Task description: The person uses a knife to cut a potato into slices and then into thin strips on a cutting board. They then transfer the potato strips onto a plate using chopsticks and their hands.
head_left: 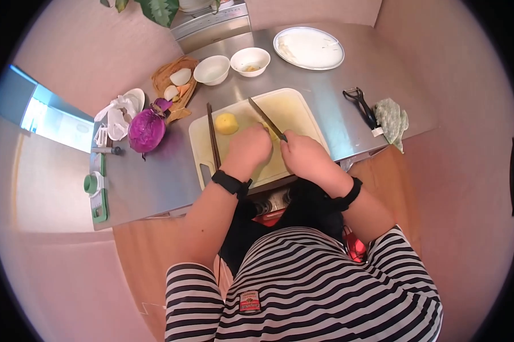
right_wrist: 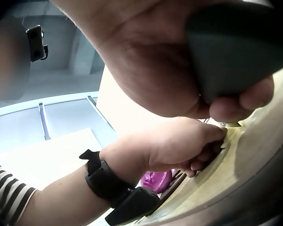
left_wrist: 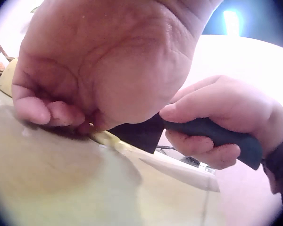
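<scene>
My right hand (head_left: 305,153) grips the dark handle of a kitchen knife (head_left: 265,117), whose blade points away over the cutting board (head_left: 294,105). In the left wrist view the dark handle (left_wrist: 247,148) lies across the palm side of the right hand (left_wrist: 226,106). My left hand (head_left: 250,149) is beside the blade, its curled fingers low on the board. Under those fingertips are yellow potato pieces (left_wrist: 111,140), mostly hidden by the hand. A rounded, peeled yellow potato piece (head_left: 226,123) sits on the board to the left, beyond the left hand.
Brown chopsticks (head_left: 213,134) lie along the board's left side. A purple cabbage (head_left: 147,130) and onion pieces (head_left: 180,77) on brown paper stand left. Two white bowls (head_left: 212,70) and an oval plate (head_left: 309,48) are behind; a black peeler (head_left: 360,105) lies right.
</scene>
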`<state>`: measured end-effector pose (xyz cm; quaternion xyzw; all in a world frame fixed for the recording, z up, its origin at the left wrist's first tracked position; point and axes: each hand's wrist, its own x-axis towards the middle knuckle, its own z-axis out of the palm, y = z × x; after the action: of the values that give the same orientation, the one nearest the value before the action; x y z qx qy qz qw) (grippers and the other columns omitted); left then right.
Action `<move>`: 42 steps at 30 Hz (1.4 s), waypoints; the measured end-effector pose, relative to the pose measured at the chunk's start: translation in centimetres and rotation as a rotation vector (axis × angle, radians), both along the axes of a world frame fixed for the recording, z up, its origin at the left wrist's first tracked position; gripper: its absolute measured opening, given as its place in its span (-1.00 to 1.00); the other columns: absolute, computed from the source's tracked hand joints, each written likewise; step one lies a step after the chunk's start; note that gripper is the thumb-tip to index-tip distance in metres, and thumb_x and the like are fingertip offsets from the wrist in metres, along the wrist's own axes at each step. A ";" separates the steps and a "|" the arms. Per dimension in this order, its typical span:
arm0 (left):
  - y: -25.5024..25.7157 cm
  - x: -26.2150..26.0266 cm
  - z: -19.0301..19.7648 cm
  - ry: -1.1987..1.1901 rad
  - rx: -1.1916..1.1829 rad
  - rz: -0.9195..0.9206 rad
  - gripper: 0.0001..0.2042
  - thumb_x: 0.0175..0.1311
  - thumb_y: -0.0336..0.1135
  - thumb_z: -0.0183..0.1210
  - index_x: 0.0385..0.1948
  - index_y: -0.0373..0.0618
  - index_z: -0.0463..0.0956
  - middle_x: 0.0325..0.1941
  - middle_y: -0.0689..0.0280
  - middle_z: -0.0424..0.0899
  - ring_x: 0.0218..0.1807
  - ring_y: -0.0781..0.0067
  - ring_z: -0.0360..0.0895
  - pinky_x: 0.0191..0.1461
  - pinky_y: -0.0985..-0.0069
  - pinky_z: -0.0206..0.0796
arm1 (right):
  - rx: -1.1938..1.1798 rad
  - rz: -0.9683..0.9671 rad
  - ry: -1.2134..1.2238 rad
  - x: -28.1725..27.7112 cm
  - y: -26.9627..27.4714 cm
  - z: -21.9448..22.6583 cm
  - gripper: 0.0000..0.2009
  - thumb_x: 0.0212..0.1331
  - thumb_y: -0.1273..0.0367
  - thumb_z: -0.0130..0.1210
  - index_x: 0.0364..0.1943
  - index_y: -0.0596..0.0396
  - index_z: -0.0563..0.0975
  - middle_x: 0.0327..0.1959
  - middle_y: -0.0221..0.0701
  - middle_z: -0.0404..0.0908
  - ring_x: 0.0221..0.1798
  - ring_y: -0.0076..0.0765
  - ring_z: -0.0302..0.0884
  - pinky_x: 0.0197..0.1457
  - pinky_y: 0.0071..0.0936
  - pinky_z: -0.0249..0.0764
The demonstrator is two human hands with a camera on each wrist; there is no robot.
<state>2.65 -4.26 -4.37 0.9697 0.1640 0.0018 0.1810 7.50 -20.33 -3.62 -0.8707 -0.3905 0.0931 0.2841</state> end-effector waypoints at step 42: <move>-0.4 -0.8 -0.8 -0.101 0.103 -0.054 -0.77 0.35 -0.27 -0.02 -0.29 -0.20 0.56 -0.31 0.09 0.70 -0.22 0.03 0.68 -0.18 0.15 0.49 | 0.042 0.003 0.008 0.6 0.5 -1.0 -0.75 0.36 0.30 -0.08 -0.29 0.26 0.41 -0.50 0.16 0.55 -0.35 0.40 0.52 -0.22 0.19 0.42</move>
<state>1.89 -4.64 -5.17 0.9805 0.1280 0.0541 0.1390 8.07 -19.79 -4.57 -0.8635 -0.3927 0.0885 0.3038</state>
